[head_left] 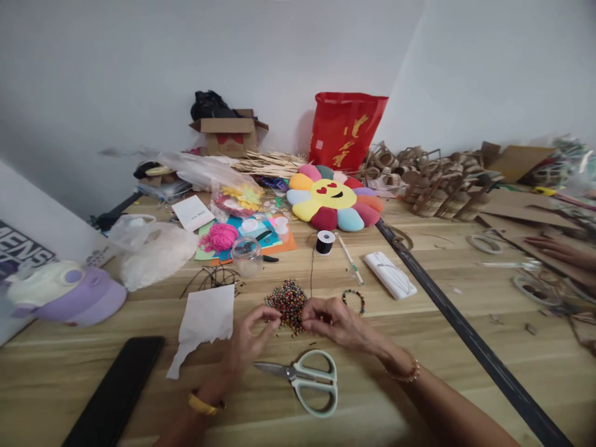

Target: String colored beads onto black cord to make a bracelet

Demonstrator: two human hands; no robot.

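Note:
My left hand (249,338) and my right hand (333,320) are both at the near edge of a pile of small multicoloured beads (286,298) on the wooden table (442,366). Each hand's fingers are pinched together; what they hold is too small to make out. A thin black thread runs from a black spool (325,242) down toward the beads. A finished bead bracelet (354,301) lies just right of the pile. Pale green scissors (310,379) lie between my wrists.
White torn paper (205,320) and a black phone (116,391) lie left. A flower cushion (333,198), red bag (347,127), pink yarn (223,236), clear jar (246,256) and white packet (390,274) stand behind. Another person's hand (565,251) rests at right among cardboard pieces.

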